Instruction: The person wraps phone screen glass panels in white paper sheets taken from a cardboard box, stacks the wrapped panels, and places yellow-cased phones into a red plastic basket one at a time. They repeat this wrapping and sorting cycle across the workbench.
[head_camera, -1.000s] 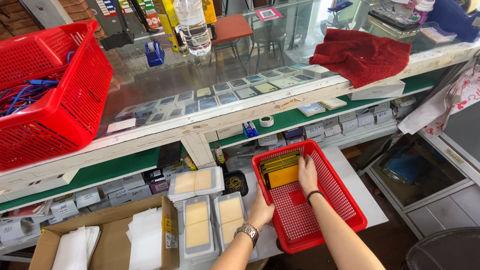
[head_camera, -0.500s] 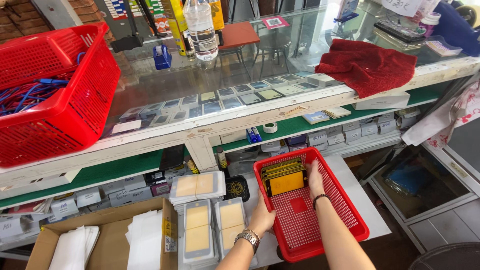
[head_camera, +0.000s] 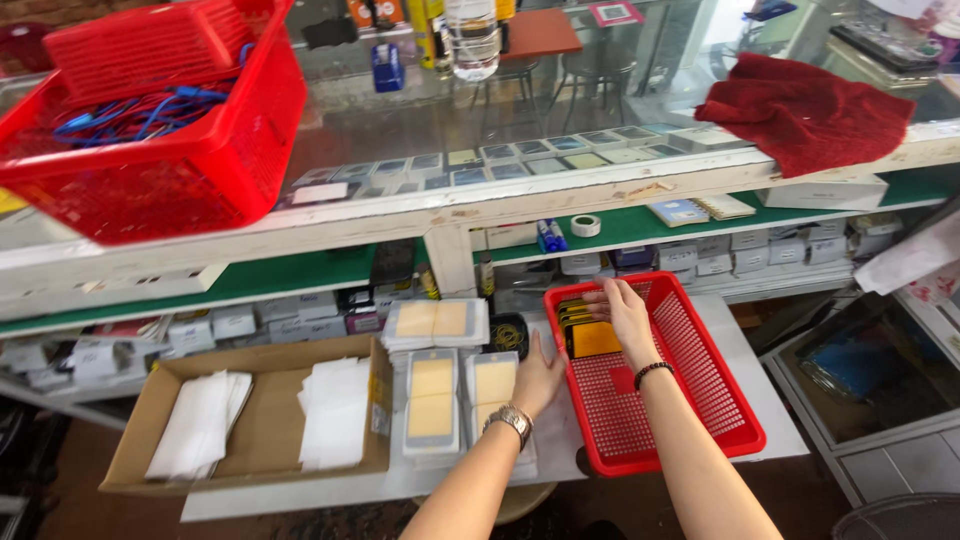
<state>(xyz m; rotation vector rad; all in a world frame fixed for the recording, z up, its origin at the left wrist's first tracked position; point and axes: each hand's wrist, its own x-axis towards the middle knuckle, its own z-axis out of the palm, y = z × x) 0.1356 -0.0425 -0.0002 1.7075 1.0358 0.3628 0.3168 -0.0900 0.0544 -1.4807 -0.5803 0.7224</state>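
Our right hand (head_camera: 625, 312) reaches into the far end of the shallow red plastic mesh tray (head_camera: 700, 400) on the white table (head_camera: 745, 350), fingers spread and curled onto the upright row of thin dark and yellow flat cards (head_camera: 585, 325) stacked there; whether they actually pinch one we cannot tell. Our left hand (head_camera: 537, 375), watch on the wrist, lies open and flat against the tray's near-left rim, gripping nothing; the cards look light, stiff and slick, so we judge them best taken by the top edges.

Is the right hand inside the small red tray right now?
Yes, the right hand reaches into the red tray, fingers on the stack of yellow cards at its far end.
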